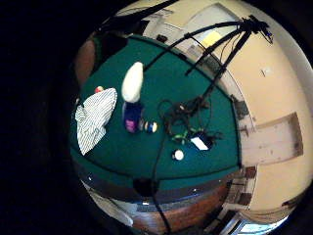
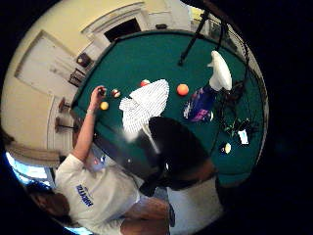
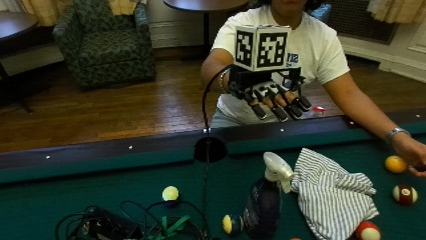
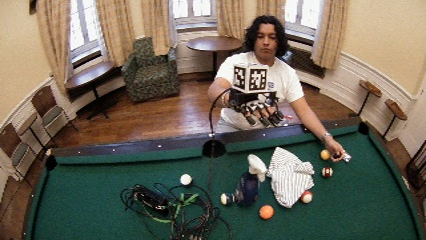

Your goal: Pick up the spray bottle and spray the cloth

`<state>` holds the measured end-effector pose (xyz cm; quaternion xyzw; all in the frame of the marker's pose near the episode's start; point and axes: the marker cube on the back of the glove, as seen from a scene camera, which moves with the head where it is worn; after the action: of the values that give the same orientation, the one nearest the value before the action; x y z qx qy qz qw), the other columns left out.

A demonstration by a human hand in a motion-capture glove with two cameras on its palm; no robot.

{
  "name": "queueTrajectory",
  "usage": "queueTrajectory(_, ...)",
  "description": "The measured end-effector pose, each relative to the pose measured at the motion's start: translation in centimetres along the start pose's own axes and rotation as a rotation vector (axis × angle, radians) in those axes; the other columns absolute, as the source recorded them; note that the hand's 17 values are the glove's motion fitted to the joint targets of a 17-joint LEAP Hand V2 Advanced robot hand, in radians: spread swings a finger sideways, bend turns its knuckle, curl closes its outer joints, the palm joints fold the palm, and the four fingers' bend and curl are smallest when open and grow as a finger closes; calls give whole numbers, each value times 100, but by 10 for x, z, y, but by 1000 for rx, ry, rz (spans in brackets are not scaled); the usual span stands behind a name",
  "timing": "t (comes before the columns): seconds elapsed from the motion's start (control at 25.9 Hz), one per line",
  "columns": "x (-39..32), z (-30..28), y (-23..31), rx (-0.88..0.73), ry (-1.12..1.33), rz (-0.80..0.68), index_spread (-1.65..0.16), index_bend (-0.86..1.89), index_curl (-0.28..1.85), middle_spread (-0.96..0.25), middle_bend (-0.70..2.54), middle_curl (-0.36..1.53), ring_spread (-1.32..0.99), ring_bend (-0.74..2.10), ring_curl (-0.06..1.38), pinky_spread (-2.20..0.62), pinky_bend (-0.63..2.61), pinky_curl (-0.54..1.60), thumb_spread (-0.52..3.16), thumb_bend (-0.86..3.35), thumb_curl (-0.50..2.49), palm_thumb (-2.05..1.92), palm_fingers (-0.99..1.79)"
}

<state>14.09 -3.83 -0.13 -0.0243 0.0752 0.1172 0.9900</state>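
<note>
A: Hand (image 3: 273, 100) status: gloved right one hangs upper centre of the outside view, above the near rail, fingers slack and pointing down, holding nothing. Well apart from the bottle.

B: Bottle where?

A: Bottle (image 3: 265, 200) stands upright on the felt (image 3: 100, 195), lower centre of the outside view. White trigger head on top, dark body. Cloth (image 3: 329, 192) lies just right of it, striped, crumpled, touching or nearly touching the head. Can't tell which.

B: Step in hand?

A: Reach, I'd say. Nothing gripped yet. Best come down over the head, wrap the neck, index finger on the trigger. Which way the nozzle points isn't clear from here, so check that before squeezing; likely needs a turn toward the cloth.

B: Hazards?

A: Ball (image 3: 230, 224) sits just left of the bottle's base, and cables (image 3: 133, 225) fill the lower left. A lift straight up avoids both. Cloth edge near the head could snag on the fingers.

B: Containers?

A: Only the bottle. Body is dark, so fill level can't be read. Other hand (image 3: 414, 155), bare, rests on the felt at the right edge beside a yellow ball (image 3: 395, 163); it's off the task things.
</note>
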Motion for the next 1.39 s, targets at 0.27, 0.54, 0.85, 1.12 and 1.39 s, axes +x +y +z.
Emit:
queueTrajectory(0.27, 34, 30, -5, -15, -144, 73, -43, 11, 22, -11, 21, 28, -10, 32, 26, 20, 41, 31, 115, -1, 25, 42, 38)
queueTrajectory(0.54, 59, 64, -7, -3, -392, 190, -42, 12, 22, -11, 21, 29, -10, 36, 28, 20, 39, 32, 112, -3, 26, 42, 39)
queueTrajectory(0.85, 63, 106, -4, 61, -871, 319, -41, 12, 21, -10, 23, 31, -9, 38, 29, 20, 37, 32, 105, -1, 28, 46, 42)
queueTrajectory(1.12, 51, 147, 4, 102, -1137, 389, -40, 11, 21, -9, 24, 33, -9, 40, 30, 20, 36, 33, 105, 5, 33, 66, 44)
queueTrajectory(1.39, 38, 170, -2, 118, -1197, 427, -38, 10, 20, -10, 26, 34, -9, 42, 31, 19, 36, 33, 100, 2, 34, 71, 44)
